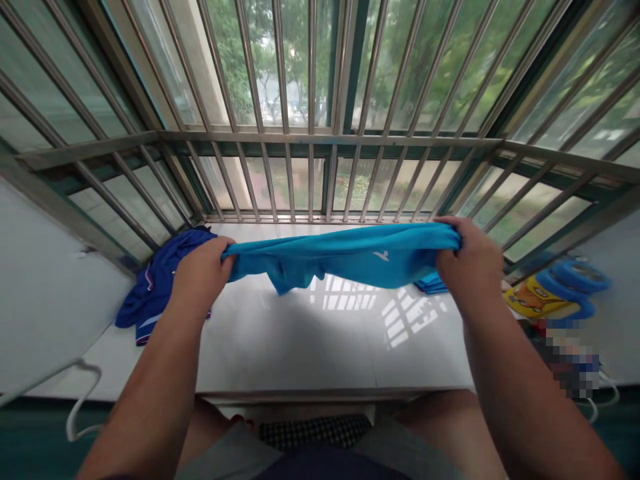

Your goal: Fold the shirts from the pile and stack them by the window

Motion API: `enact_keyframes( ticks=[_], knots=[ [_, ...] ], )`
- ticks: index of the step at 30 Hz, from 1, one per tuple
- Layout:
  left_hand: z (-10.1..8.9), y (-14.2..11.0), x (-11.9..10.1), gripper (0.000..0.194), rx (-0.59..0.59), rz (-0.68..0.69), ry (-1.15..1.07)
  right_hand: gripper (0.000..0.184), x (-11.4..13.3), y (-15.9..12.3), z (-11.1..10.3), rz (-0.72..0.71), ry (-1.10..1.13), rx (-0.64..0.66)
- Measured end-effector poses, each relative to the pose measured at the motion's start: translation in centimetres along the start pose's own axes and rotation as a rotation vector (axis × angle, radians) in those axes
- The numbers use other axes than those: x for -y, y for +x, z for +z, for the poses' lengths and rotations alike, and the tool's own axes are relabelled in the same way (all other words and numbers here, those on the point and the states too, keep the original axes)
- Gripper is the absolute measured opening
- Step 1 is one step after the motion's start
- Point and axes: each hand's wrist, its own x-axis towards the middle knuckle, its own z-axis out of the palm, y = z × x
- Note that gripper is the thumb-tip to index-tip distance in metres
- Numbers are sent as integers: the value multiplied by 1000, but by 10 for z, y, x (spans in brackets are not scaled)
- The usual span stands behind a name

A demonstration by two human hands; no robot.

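A bright blue garment (pixel 345 257) with a small white logo is stretched sideways above the white sill, its lower edge hanging in loose folds. Its left end is pinched in my left hand (pixel 204 270), and its right end is gripped by my right hand (pixel 473 257). I cannot tell which kind of garment it is. Behind my left hand lies a crumpled dark blue garment (pixel 165 277) with white and red trim. Partly hidden behind the held cloth and my right hand, a folded blue cloth (pixel 431 285) rests on the sill.
Metal bars (pixel 330 139) and windows enclose the white sill (pixel 300 347) on three sides. At the right stands a yellow bottle with a blue lid and handle (pixel 555 290), beside a blurred-out item. A white cable (pixel 80 393) hangs at the lower left.
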Motion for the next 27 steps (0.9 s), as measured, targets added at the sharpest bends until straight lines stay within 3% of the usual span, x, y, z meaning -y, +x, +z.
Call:
enact_keyframes(
  ticks=[3, 5, 8, 10, 12, 14, 16, 20, 24, 27],
  knots=[
    [-7, -1, 11, 33, -64, 127, -72, 60, -16, -13, -20, -79, -59, 1],
    [7, -19, 24, 38, 16, 211, -108, 60, -36, -42, -19, -137, -82, 88],
    [56, -67, 44, 47, 217, 202, -110, 55, -74, -111, 8, -214, -47, 317],
    [93, -105, 54, 49, 372, 144, -105, 56, -95, -164, 29, -238, -31, 605],
    [124, -139, 59, 56, 498, 76, -129, 62, -106, -211, 44, -222, -78, 892],
    [144, -163, 62, 62, 540, -16, -140, 68, -106, -242, 51, -159, -145, 1061],
    [154, -174, 62, 62, 518, -83, -126, 61, -94, -250, 54, -112, -182, 1094],
    [160, -169, 59, 55, 420, -134, -56, 40, -37, -215, 76, -161, -133, 907],
    [163, -162, 56, 52, 415, -145, -31, 39, 39, -174, 124, -248, -3, 854],
    [165, -164, 56, 63, 351, -196, -29, 39, 90, -155, 168, -244, 26, 867]
  ],
)
